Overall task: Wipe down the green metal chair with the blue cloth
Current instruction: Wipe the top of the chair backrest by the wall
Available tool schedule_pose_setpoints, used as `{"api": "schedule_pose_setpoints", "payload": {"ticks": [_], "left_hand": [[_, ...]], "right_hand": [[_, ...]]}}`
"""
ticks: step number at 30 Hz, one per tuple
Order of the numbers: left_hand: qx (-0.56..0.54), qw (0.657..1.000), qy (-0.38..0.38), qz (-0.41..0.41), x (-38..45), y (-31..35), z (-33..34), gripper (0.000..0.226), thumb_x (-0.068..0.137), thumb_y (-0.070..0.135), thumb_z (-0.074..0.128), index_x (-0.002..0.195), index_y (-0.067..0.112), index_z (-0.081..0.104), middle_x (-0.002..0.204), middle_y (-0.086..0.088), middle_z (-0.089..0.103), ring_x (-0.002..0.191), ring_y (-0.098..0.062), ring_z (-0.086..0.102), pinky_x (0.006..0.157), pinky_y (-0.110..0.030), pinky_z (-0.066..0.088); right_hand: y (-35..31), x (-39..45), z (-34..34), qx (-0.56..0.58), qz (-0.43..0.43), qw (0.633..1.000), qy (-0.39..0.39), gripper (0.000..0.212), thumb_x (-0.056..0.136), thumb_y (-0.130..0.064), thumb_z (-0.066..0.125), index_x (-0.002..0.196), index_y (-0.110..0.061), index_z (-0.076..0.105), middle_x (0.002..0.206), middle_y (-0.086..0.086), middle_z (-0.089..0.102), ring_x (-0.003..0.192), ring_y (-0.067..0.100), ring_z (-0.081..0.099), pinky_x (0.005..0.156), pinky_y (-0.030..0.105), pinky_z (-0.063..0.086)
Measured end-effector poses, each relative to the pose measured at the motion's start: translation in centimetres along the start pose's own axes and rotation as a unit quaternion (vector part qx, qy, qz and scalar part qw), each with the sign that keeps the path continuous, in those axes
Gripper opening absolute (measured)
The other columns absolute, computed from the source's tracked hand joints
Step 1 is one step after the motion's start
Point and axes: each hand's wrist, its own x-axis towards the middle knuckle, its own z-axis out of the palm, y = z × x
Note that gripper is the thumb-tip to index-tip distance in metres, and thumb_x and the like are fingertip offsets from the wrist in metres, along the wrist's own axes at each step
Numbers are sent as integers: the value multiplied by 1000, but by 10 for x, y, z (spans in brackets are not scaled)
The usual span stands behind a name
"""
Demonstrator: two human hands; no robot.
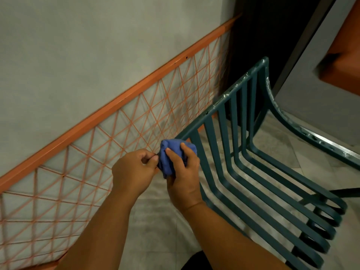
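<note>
- We see the blue cloth (pixel 176 152) as soft woven fabric, matt, bunched into creased folds.
- The green chair (pixel 243 152) looks to us like painted metal in flat slats, with a smooth, faintly satin coat.
- Along its top rail (pixel 233 88) and its side bar we note chipped paint, with pale bare spots that shine.
- The orange rail (pixel 116 106) reads as painted metal, matt; the thin orange lattice (pixel 136 121) under it may be wire or cord, we cannot tell.
- The wall (pixel 78 45) looks matt and finely grained.
- The floor (pixel 161 221) seems mottled grey stone tile with a dull sheen.
</note>
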Motion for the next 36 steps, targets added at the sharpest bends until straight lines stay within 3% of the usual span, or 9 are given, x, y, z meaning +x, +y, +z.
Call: {"api": "schedule_pose_setpoints", "payload": {"ticks": [3,6,8,12,17,20,24,33,36], "left_hand": [[14,1000,5,-3,3,3,0,9,84,33,68,81,25,71,74,10,65,76,-14,60,75,-32,49],[23,1000,12,-8,2,6,0,10,83,34,69,80,25,72,69,13,61,73,-13,60,72,-32,48],[38,999,18,-12,1,9,0,11,83,36,69,79,26,72,66,13,60,70,-14,59,70,-31,47],[69,997,20,-24,3,13,0,15,83,34,67,71,26,67,61,10,61,64,-13,58,66,-30,46],[91,993,1,-74,8,16,-1,26,79,40,69,57,33,57,72,8,65,78,-22,62,77,-40,51],[91,990,-21,-105,12,22,-1,22,78,40,68,60,33,59,79,8,66,87,-24,62,84,-44,49],[90,991,40,-89,8,36,11,10,84,43,60,87,37,66,102,5,67,99,-24,60,93,-47,43],[122,989,63,-54,11,46,16,20,84,35,63,72,21,67,72,0,66,75,-25,61,72,-37,46],[105,991,67,-52,8,46,15,18,83,39,66,72,26,70,71,6,66,72,-17,59,72,-35,45]], "right_hand": [[2,-4,-7,39,99,994,1,50,79,2,61,123,-18,51,126,12,45,113,18,46,99,34,46],[-1,13,-14,92,318,943,26,33,89,-3,53,120,-13,54,108,2,45,95,14,49,84,29,45],[-6,23,-17,113,345,931,37,30,90,-7,53,118,-15,55,106,1,47,94,15,51,78,22,42],[-35,24,-21,152,216,964,27,27,88,-5,56,112,-16,53,105,-2,46,90,-5,47,76,3,38],[-15,27,-43,149,80,985,22,29,88,-17,52,115,-11,59,103,-2,52,96,-9,47,83,4,37],[-7,48,-51,76,-21,997,6,36,87,-17,56,122,-14,59,123,10,53,116,14,49,99,22,41],[11,68,-41,-95,-170,971,-136,44,80,-19,60,124,-21,61,133,9,56,132,35,40,101,56,40],[9,77,-44,-125,-176,962,-168,38,80,-21,60,118,-18,62,124,6,58,133,32,31,114,50,18],[30,90,-60,-100,-254,941,-198,39,79,-19,55,117,-18,63,126,5,59,130,31,40,108,47,29]]}}
